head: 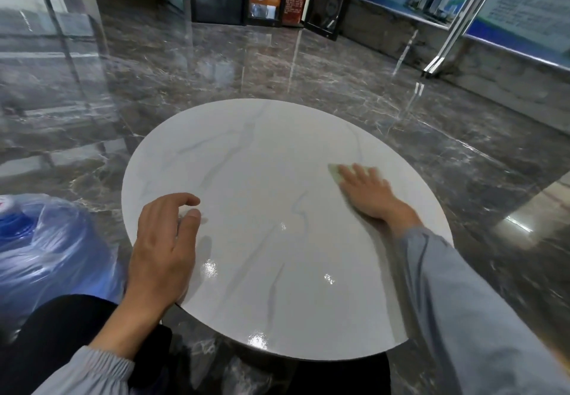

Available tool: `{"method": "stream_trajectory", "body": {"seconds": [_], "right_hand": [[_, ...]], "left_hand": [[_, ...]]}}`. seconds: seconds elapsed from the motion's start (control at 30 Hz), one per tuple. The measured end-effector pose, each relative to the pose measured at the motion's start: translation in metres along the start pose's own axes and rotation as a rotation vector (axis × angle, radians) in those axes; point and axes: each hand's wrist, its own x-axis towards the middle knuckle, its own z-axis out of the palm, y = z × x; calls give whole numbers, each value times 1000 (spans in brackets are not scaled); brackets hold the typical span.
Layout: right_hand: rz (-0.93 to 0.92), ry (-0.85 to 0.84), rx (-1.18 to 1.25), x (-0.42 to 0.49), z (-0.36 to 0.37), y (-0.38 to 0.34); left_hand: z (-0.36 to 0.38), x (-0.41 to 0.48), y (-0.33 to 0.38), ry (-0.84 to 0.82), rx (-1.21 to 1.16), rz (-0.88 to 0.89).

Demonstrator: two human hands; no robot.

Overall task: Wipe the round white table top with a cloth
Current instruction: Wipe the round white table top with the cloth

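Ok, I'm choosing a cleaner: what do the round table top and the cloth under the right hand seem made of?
The table top looks like glossy white marble or a marble-look slab: grey veins, sharp light glints; real or imitation, I cannot tell. The cloth under the right hand seems a thin, matte, pale green fabric; mostly hidden, weave unclear.

Even, cool light; small bright glare spots on the glossy tabletop [277, 154] at lower centre, streaky reflections on the floor [339, 64], wide-angle bending and blur toward frame edges.
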Motion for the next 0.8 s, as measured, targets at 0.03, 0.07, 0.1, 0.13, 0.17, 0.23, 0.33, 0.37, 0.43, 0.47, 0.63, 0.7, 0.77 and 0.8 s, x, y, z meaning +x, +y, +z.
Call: {"method": "stream_trajectory", "body": {"seconds": [0.03, 0.07, 0.1, 0.13, 0.17, 0.23, 0.33, 0.37, 0.43, 0.47, 0.63, 0.7, 0.77, 0.8], "right_hand": [[-117, -8, -11, -7, 4, -33], [-224, -24, -27, -17, 11, -67], [-330, -45, -37, -34, 20, -101], [-438, -64, -41, -55, 29, -132], [-550, -75, -41, -79, 38, -159], [-723, -75, -49, -126, 54, -196], [-785, -62, -19, -154, 62, -204], [-782, -62, -5, -152, 60, -200], [-721, -49, 15, -131, 51, -185], [-650, -38, 17, -113, 46, -174], [-210, -5, 14, -30, 26, -124], [-200, -25, 22, -29, 29, -141], [-360, -34, 3, -51, 35, -176], [-465, -40, -7, -69, 41, -193]], "left_hand": [[0, 0, 0, 11, -42, -10], [0, 0, 0, 25, -84, -20], [-1, 0, -2, 46, -123, -24], [-2, 0, -4, 72, -158, -25], [-2, 0, -6, 105, -187, -24], [-5, -1, -9, 185, -236, -31], [-9, -2, -8, 269, -345, -57], [-9, -2, -7, 282, -365, -50], [-10, -1, -5, 299, -398, -25], [-11, 1, -6, 309, -421, -25], [-16, 4, -23, 360, -551, -158], [-16, 4, -33, 371, -604, -215], [-16, 6, -37, 368, -660, -262], [-15, 7, -37, 366, -687, -275]]}}
